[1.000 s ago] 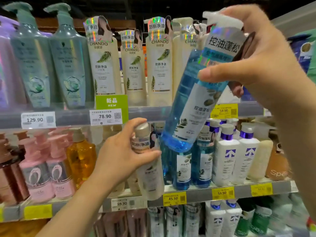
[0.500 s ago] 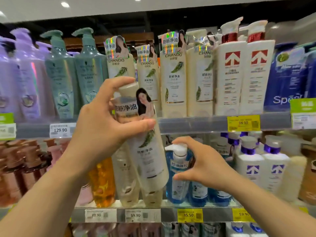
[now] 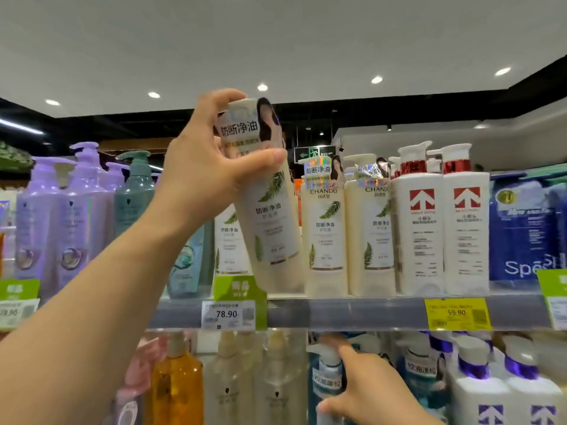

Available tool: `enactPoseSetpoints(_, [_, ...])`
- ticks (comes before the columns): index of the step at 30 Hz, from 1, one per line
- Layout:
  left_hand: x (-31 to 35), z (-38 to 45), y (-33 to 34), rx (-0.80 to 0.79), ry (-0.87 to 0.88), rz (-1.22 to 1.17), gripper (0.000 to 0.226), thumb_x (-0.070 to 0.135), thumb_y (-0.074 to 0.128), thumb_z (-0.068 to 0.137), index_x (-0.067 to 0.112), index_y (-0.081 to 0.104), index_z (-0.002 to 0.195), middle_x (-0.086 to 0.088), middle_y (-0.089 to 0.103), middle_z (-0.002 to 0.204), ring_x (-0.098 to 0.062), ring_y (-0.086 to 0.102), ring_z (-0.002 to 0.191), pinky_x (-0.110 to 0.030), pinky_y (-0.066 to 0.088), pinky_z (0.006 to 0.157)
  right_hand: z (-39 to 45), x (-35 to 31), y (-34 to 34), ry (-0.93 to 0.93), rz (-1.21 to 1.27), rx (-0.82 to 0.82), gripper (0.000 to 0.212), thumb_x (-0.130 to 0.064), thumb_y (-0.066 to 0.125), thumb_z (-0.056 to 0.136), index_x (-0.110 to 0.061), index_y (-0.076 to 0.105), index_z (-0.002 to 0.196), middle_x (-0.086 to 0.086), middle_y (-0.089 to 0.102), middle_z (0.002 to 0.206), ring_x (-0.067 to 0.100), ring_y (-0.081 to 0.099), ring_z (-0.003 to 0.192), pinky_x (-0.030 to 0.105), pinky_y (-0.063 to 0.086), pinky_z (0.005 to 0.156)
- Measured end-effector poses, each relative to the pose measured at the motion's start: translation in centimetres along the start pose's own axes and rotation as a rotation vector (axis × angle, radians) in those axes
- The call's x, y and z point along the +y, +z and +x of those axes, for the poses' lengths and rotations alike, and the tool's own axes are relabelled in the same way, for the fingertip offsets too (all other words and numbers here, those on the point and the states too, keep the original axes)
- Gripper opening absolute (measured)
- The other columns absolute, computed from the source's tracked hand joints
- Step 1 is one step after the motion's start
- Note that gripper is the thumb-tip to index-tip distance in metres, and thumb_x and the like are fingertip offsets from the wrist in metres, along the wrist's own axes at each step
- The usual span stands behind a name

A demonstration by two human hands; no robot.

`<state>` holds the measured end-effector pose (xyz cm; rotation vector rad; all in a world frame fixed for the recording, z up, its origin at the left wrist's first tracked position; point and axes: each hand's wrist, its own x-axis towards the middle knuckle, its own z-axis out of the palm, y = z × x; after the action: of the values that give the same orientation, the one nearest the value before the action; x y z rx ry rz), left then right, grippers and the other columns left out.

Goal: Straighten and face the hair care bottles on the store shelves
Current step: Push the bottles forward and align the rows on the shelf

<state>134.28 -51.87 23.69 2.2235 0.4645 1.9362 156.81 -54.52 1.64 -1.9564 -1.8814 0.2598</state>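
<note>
My left hand [image 3: 202, 167] grips the neck of a tall cream-coloured plastic bottle with a green fern leaf on its label [image 3: 270, 216], thumb across the front and fingers curled over the top. The bottle leans, its top tilted to the left, and its base sits at the front edge of the upper grey metal shelf [image 3: 352, 312], just above a white price tag reading 78.90 [image 3: 227, 314]. Just right of it stand two matching cream fern-label bottles [image 3: 326, 231], upright and facing out, and another is partly hidden behind it on the left. Farther right are two white pump bottles with red arrow logos [image 3: 422, 228], then a blue pack [image 3: 527, 228]. To the far left stand lilac pump bottles [image 3: 73, 216] and a teal one [image 3: 135, 191].

On the lower shelf, my right hand [image 3: 371, 391] holds a clear blue pump bottle with a white pump head [image 3: 326, 378], thumb and forefinger around its neck. An amber bottle [image 3: 178, 381] stands to the left there.
</note>
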Motion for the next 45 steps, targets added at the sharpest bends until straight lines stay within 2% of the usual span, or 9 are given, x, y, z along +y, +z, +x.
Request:
enactPoseSetpoints(4, [-1.5,2.0,1.3,-0.033,-0.014,0.14,0.071,0.057,0.081,0.064,0.048,0.043,0.124,0.015,0.065,0.103,-0.008,0.069,0.089,-0.04,0.06,0.078,1.0,-1.1,0.0,0.093,-0.007,-0.078,0.112,-0.051,0.074,0.077,-0.051,-0.009,0.152,0.002,0.061,0.134,0.02,0.06,0.121,0.035,0.048,0.104])
enactPoseSetpoints(8, [-3.3,2.8,2.8,-0.099,-0.04,0.31,0.071,0.068,0.072,0.064,0.051,0.035,0.123,0.015,0.062,0.106,-0.013,0.067,0.088,-0.043,0.06,0.075,0.5,-2.3,-0.9,0.063,-0.068,-0.073,0.106,-0.054,0.07,0.084,-0.052,-0.011,0.152,0.003,0.058,0.138,0.018,0.059,0.122,0.033,0.047,0.104])
enactPoseSetpoints(12, [-4.8,2.7,3.9,-0.153,-0.062,0.403,0.072,0.068,0.07,0.07,0.048,0.033,0.129,0.013,0.063,0.109,-0.015,0.066,0.091,-0.043,0.059,0.077,-2.4,-4.1,-3.4,-0.039,-0.069,-0.008,0.088,-0.068,0.066,0.08,-0.052,0.018,0.152,-0.013,0.047,0.149,0.009,0.05,0.131,0.027,0.042,0.107])
enactPoseSetpoints(15, [-5.5,2.3,4.6,-0.224,-0.071,0.491,0.073,0.068,0.068,0.073,0.046,0.03,0.132,0.014,0.063,0.105,-0.014,0.065,0.089,-0.042,0.059,0.075,-4.4,-5.4,-6.4,-0.085,0.155,0.071,0.053,-0.067,0.073,0.074,-0.048,0.063,0.123,-0.02,0.068,0.12,-0.001,0.069,0.094,0.023,0.055,0.09])
enactPoseSetpoints(17, [-5.9,2.2,5.0,-0.259,-0.081,0.502,0.069,0.068,0.067,0.073,0.046,0.032,0.128,0.013,0.065,0.102,-0.011,0.065,0.086,-0.041,0.059,0.072,-4.4,-6.1,-8.3,-0.132,0.296,0.116,0.034,-0.062,0.074,0.073,-0.04,0.073,0.099,-0.011,0.076,0.09,0.008,0.073,0.067,0.027,0.061,0.07])
enactPoseSetpoints(23, [-6.2,2.6,5.8,-0.243,-0.047,0.66,0.07,0.061,0.066,0.08,0.036,0.038,0.138,0.0,0.065,0.12,-0.023,0.061,0.104,-0.042,0.055,0.081,-2.3,-8.1,-12.6,-0.265,0.442,0.386,0.014,-0.036,0.07,0.085,-0.023,0.071,0.088,-0.004,0.076,0.078,0.01,0.068,0.053,0.019,0.053,0.053])
enactPoseSetpoints(29, [-5.5,2.6,6.2,-0.317,-0.022,0.727,0.064,0.05,0.061,0.09,0.026,0.035,0.144,-0.007,0.065,0.118,-0.027,0.061,0.104,-0.035,0.043,0.069,-1.5,-8.3,-13.6,-0.244,0.529,0.444,0.016,-0.034,0.072,0.088,-0.018,0.073,0.093,0.001,0.077,0.079,0.014,0.068,0.054,0.025,0.056,0.054])
enactPoseSetpoints(39, [-4.7,3.2,5.9,-0.305,-0.099,0.578,0.058,0.044,0.068,0.086,0.03,0.046,0.137,-0.002,0.056,0.136,-0.026,0.053,0.12,-0.04,0.044,0.083,-2.2,-6.2,-13.2,-0.182,0.559,0.472,0.014,-0.032,0.071,0.09,-0.018,0.071,0.094,0.002,0.076,0.08,0.012,0.065,0.052,0.021,0.051,0.048])
enactPoseSetpoints(45, [-3.6,3.1,5.5,-0.292,-0.109,0.601,0.06,0.043,0.07,0.084,0.029,0.048,0.138,-0.004,0.056,0.135,-0.026,0.056,0.115,-0.041,0.048,0.083,-2.3,-5.5,-12.6,-0.173,0.572,0.476,0.013,-0.031,0.07,0.091,-0.018,0.071,0.093,0.002,0.076,0.08,0.013,0.065,0.052,0.022,0.051,0.048])
